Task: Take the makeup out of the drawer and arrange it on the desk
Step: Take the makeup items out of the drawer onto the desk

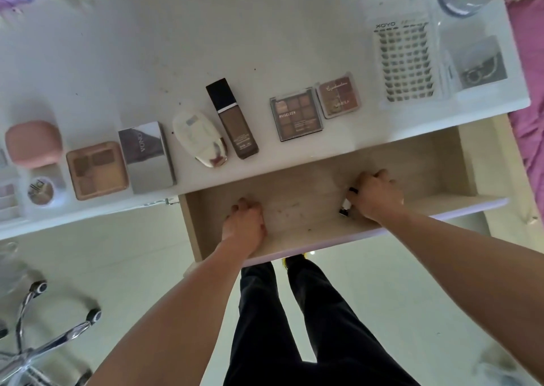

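White desk (265, 32) filled the top of the room, and its drawer (426, 162) was pulled open below it. A person stood in front, in dark trousers (294, 326), with both hands down inside the drawer.

The left hand (244, 223) was near the left wall of the drawer. Its fingers were curled under, and I could not tell if they held anything. The right hand (375, 196) was well apart from it, over to the right. Its fingers were wrapped round a little black and white thing (346, 207) that poked out on the thumb side.

Makeup lay in a row on the desk, past the hands. Just beyond the left hand were a brown bottle (232, 118) with a black cap and a white oval case (200, 140) beside it. Farther left were a silver box (147, 156), a peach palette (97, 169), a pink case (32, 141) and a small round pot (41, 191). Between the two hands and farther back sat a brown square palette (295, 115), with a smaller pinkish palette (338, 95) touching its right corner. Beyond the right hand were a tray of lashes (404, 62) and a clear box (477, 62).

On the floor, left of the left arm, were the shiny legs of a chair (44, 341).
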